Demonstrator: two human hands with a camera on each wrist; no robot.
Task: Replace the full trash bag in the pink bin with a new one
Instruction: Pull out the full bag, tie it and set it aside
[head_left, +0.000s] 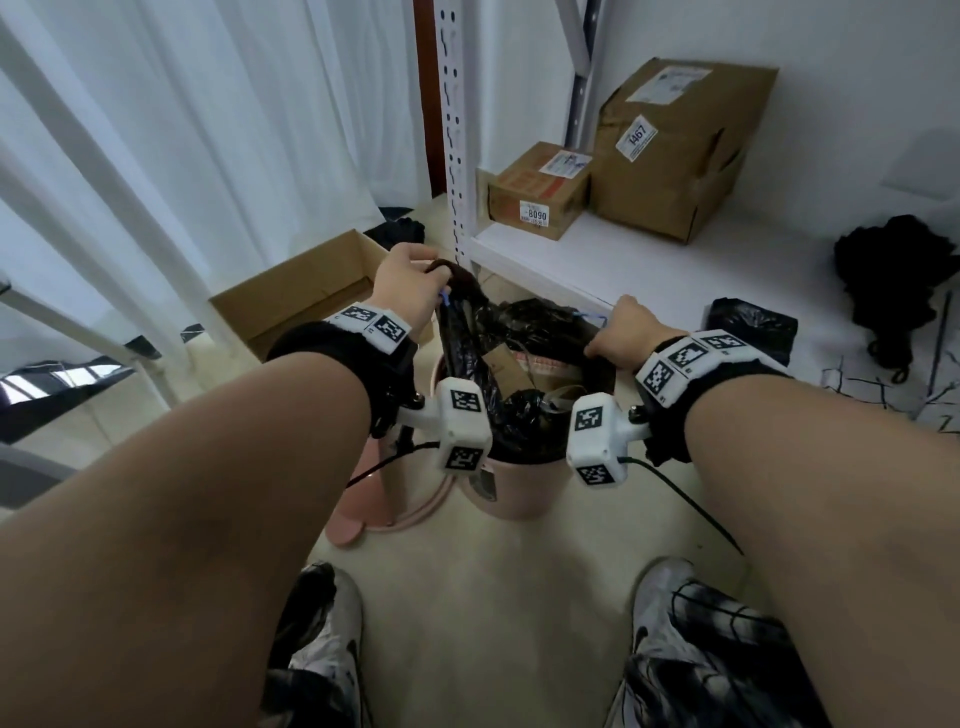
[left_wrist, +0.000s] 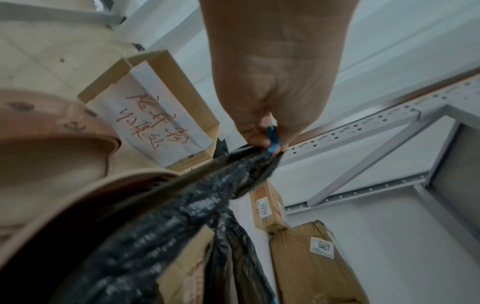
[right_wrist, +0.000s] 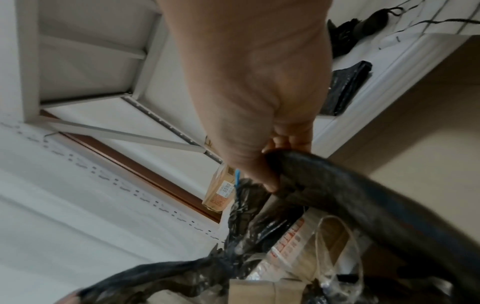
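Observation:
A pink bin stands on the floor in front of my feet, lined with a full black trash bag that holds cardboard and plastic scraps. My left hand grips the bag's left rim and its blue drawstring, lifted above the bin. On the other side, my right hand grips the bag's right rim. A folded black bag lies on the low white shelf to the right.
The pink bin lid lies on the floor left of the bin. An open cardboard box stands behind it. Two taped cartons sit on the white shelf, with a black cloth heap at the right. A perforated rack post rises behind the bin.

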